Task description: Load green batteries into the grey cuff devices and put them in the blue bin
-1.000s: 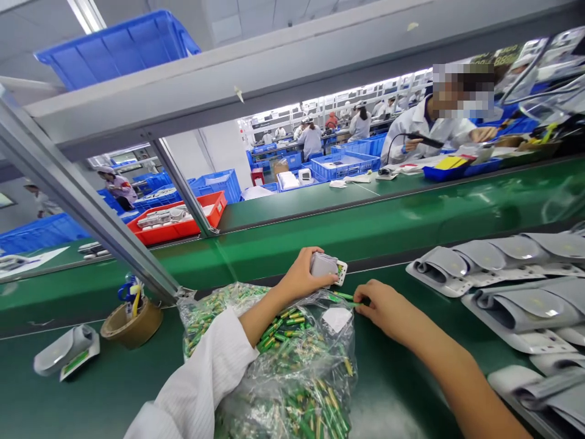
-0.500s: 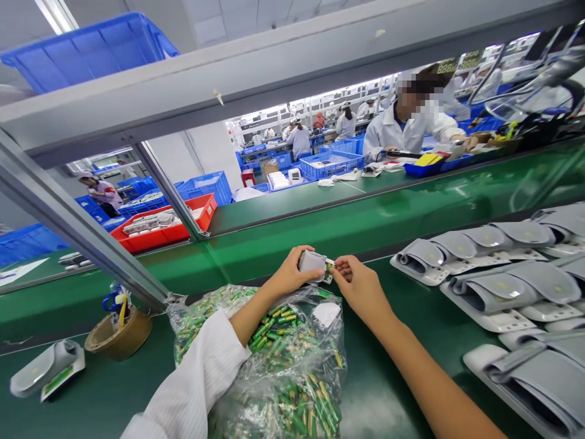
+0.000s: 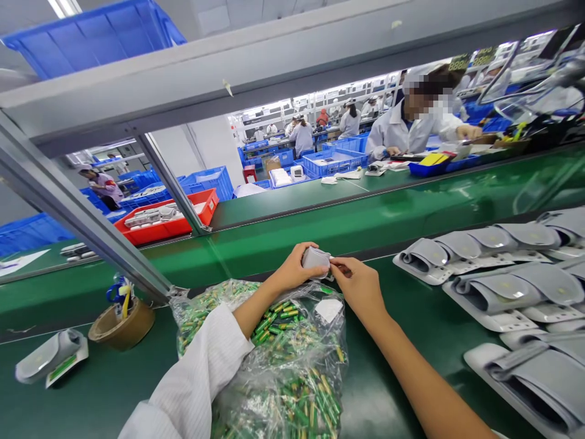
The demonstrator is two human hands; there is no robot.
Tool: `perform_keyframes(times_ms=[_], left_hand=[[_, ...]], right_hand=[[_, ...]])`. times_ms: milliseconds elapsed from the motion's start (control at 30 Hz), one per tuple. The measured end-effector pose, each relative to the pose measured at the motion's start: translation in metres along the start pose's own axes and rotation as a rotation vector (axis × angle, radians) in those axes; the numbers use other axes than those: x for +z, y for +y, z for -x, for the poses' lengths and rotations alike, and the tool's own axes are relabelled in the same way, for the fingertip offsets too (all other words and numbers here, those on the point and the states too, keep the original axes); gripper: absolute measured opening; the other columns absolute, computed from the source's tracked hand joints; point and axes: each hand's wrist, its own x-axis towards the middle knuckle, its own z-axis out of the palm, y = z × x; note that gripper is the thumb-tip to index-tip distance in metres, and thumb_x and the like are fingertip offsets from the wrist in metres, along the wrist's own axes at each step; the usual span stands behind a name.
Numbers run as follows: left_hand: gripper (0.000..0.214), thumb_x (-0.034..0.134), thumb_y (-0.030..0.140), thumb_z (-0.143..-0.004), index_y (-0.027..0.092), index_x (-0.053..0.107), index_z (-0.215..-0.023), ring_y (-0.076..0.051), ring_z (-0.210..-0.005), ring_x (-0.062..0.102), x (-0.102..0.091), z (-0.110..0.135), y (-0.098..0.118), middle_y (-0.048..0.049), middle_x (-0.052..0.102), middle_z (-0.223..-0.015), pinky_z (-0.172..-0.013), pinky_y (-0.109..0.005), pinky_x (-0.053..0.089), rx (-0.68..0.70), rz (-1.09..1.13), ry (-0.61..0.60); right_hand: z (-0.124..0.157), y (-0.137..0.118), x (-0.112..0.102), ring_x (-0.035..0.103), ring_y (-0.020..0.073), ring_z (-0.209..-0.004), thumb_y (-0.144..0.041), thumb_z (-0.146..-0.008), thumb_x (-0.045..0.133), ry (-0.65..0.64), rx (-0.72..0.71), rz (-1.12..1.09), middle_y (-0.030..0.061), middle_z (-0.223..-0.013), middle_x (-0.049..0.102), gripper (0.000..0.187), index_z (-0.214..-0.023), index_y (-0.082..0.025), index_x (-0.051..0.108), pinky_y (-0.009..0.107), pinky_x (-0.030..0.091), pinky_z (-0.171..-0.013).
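My left hand (image 3: 292, 269) is closed around a wrist blood pressure monitor (image 3: 314, 258) with a grey cuff, held above the far end of a clear plastic bag (image 3: 269, 369). Inside that bag lie several green and gold batteries (image 3: 281, 314). My right hand (image 3: 360, 285) pinches at the right edge of the monitor, thumb and forefinger pressed together. Whatever sits between those fingertips is too small and hidden to make out. A white slip (image 3: 328, 310) lies on the bag below my hands.
Rows of grey-cuffed monitors (image 3: 512, 292) stand at right. Another monitor (image 3: 52, 356) and a brown tape-roll holder (image 3: 122, 326) with tools are at left. A metal frame (image 3: 274, 58) crosses above; a red tray (image 3: 167, 222) and a co-worker (image 3: 404, 131) are beyond.
The monitor has turned in my left hand, so its open end with the green part no longer shows. My right fingers stay at its edge. The view has shifted slightly.
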Motion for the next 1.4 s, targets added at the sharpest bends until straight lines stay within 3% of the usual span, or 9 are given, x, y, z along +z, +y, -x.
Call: perform_keyframes(times_ms=[200, 467, 600, 733, 833, 967, 1100, 1267, 1400], left_hand=[[0.074, 0.089, 0.05, -0.075, 0.022, 0.057, -0.136, -0.028, -0.117, 0.062, 0.001, 0.0, -0.002, -0.0122, 0.063, -0.13, -0.101, -0.041, 0.049, -0.003, 0.011, -0.002], [0.073, 0.091, 0.049, -0.074, 0.022, 0.059, -0.134, -0.027, -0.112, 0.065, 0.002, 0.0, -0.002, -0.0118, 0.067, -0.126, -0.096, -0.039, 0.052, -0.007, 0.034, 0.021], [0.075, 0.092, 0.051, -0.071, 0.021, 0.058, -0.131, -0.024, -0.101, 0.067, 0.003, -0.003, -0.002, -0.011, 0.068, -0.123, -0.088, -0.036, 0.054, -0.078, 0.159, 0.031], [0.072, 0.093, 0.054, -0.068, 0.02, 0.061, -0.123, -0.021, -0.096, 0.066, 0.003, -0.006, -0.004, -0.0103, 0.068, -0.124, -0.083, -0.033, 0.054, -0.107, 0.267, 0.057], [0.072, 0.094, 0.053, -0.068, 0.021, 0.062, -0.123, -0.02, -0.096, 0.065, 0.002, -0.006, -0.007, -0.0096, 0.068, -0.122, -0.081, -0.032, 0.053, -0.1, 0.264, 0.041], [0.072, 0.094, 0.052, -0.067, 0.021, 0.063, -0.123, -0.02, -0.092, 0.065, 0.001, -0.005, -0.005, -0.009, 0.069, -0.119, -0.079, -0.031, 0.053, -0.082, 0.247, 0.047], [0.071, 0.094, 0.054, -0.065, 0.02, 0.064, -0.121, -0.021, -0.088, 0.066, -0.001, -0.002, 0.003, -0.0086, 0.071, -0.112, -0.077, -0.032, 0.054, -0.057, 0.265, 0.033], [0.071, 0.094, 0.051, -0.065, 0.02, 0.065, -0.123, -0.022, -0.092, 0.067, -0.003, 0.0, 0.011, -0.0076, 0.073, -0.106, -0.081, -0.032, 0.054, 0.012, 0.291, 0.018], [0.07, 0.094, 0.051, -0.067, 0.021, 0.065, -0.123, -0.024, -0.099, 0.068, -0.003, 0.001, 0.011, -0.0079, 0.073, -0.111, -0.087, -0.033, 0.054, 0.059, 0.271, 0.019]], right_hand=[[0.0, -0.002, 0.0, 0.071, 0.0221, -0.076, -0.038, -0.092, 0.058, 0.022, -0.056, 0.036, 0.0109, -0.093, 0.078, 0.028, -0.096, -0.02, 0.079, 0.037, 0.06, -0.074], [0.003, -0.006, -0.003, 0.072, 0.0203, -0.073, -0.04, -0.086, 0.065, -0.041, 0.039, -0.082, 0.0082, -0.092, 0.077, 0.026, -0.1, -0.02, 0.073, 0.035, 0.063, -0.069], [0.005, -0.008, -0.009, 0.072, 0.0201, -0.081, -0.036, -0.093, 0.063, 0.017, -0.111, -0.064, 0.0083, -0.098, 0.074, 0.019, -0.098, -0.022, 0.074, 0.037, 0.063, -0.079], [0.007, -0.003, -0.011, 0.071, 0.021, -0.082, -0.032, -0.098, 0.06, -0.113, -0.28, -0.011, 0.0079, -0.097, 0.074, 0.017, -0.093, -0.023, 0.073, 0.037, 0.059, -0.077], [0.006, 0.003, -0.009, 0.07, 0.023, -0.087, -0.033, -0.099, 0.06, -0.169, -0.308, 0.024, 0.0082, -0.098, 0.075, 0.017, -0.094, -0.025, 0.074, 0.038, 0.058, -0.079], [0.005, 0.008, -0.007, 0.066, 0.028, -0.101, -0.035, -0.097, 0.066, -0.112, -0.34, 0.067, 0.0088, -0.1, 0.076, 0.015, -0.092, -0.026, 0.077, 0.046, 0.057, -0.093], [0.004, 0.009, -0.005, 0.064, 0.0297, -0.111, -0.037, -0.086, 0.075, -0.032, -0.18, -0.042, 0.0123, -0.119, 0.068, 0.02, -0.101, -0.025, 0.079, 0.05, 0.061, -0.094], [0.003, 0.005, -0.005, 0.074, 0.0283, -0.102, -0.042, -0.063, 0.092, -0.119, 0.297, -0.512, 0.0155, -0.135, 0.065, 0.085, -0.139, -0.021, 0.061, 0.045, 0.067, -0.083], [0.002, -0.006, -0.01, 0.077, 0.0268, -0.094, -0.037, -0.06, 0.094, -0.21, 0.412, -0.603, 0.0136, -0.125, 0.074, 0.082, -0.134, -0.019, 0.064, 0.043, 0.067, -0.084]])
